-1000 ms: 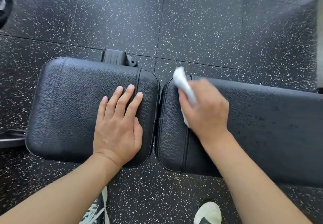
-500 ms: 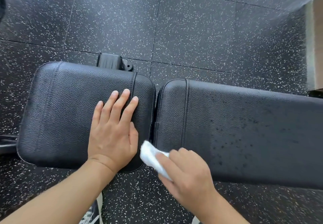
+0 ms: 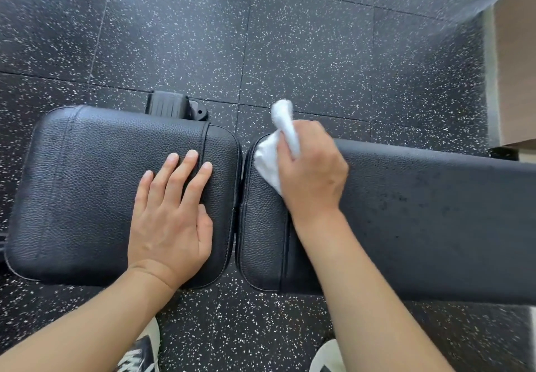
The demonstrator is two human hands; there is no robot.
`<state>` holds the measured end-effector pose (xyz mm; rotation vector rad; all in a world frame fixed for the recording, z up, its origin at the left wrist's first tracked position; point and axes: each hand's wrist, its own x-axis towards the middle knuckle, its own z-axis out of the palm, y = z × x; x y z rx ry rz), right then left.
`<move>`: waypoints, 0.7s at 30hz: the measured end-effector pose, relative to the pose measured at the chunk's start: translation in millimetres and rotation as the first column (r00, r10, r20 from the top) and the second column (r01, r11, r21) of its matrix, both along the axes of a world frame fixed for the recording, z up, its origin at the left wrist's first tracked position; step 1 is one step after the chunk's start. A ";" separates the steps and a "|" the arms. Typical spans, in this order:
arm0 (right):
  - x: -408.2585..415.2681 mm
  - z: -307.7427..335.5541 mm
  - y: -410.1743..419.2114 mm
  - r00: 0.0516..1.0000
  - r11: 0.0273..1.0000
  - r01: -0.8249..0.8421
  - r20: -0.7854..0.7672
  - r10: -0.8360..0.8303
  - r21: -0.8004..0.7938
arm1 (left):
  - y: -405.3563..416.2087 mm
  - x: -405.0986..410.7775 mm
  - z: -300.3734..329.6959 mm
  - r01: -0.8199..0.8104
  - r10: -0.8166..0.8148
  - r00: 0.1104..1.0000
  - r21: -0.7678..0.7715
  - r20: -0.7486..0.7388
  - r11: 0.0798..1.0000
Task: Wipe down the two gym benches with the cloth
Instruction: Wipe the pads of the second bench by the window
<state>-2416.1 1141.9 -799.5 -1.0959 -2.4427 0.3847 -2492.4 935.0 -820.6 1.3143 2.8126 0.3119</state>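
My shoes (image 3: pixel 145 351) stand on the speckled floor (image 3: pixel 290 52) at the near edge of the view, one under each forearm. Just beyond them lie two black pads end to end, a narrow gap between them: the short seat (image 3: pixel 87 191) on my left and the long back pad (image 3: pixel 435 220) on my right, which runs off the right edge of the view.

My left hand (image 3: pixel 171 220) lies flat on the seat near its right end, fingers straight and close together, palm down; this grip is open and holds nothing.

My right hand (image 3: pixel 313 171) sits on the back pad at its far left corner, fingers curled round the white cloth (image 3: pixel 269 162). Part of the cloth is spread against the pad beside my fingers, and a twisted end sticks up past the pad's far edge. Dark specks dot the back pad to the right of this hand.

Past the seat's far edge a black frame part (image 3: pixel 171 106) shows on the floor. At the far right stands a wooden panel (image 3: pixel 516 67).
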 end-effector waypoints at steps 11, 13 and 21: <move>112.5 -4.4 31.4 0.998 1.000 -0.018 0.063 0.017 0.015 | -1.0 -0.4 -3.7 0.003 -0.003 1.000 0.021 -0.017 1.000; 115.2 -4.2 48.8 0.990 0.991 0.130 0.068 -0.127 -0.042 | -0.9 -0.6 -3.8 0.005 -0.005 1.000 0.021 -0.016 1.000; 4.5 -1.8 -11.2 0.993 0.993 -0.100 0.065 0.096 0.063 | 0.0 0.0 -1.8 0.004 -0.003 1.000 0.023 -0.019 1.000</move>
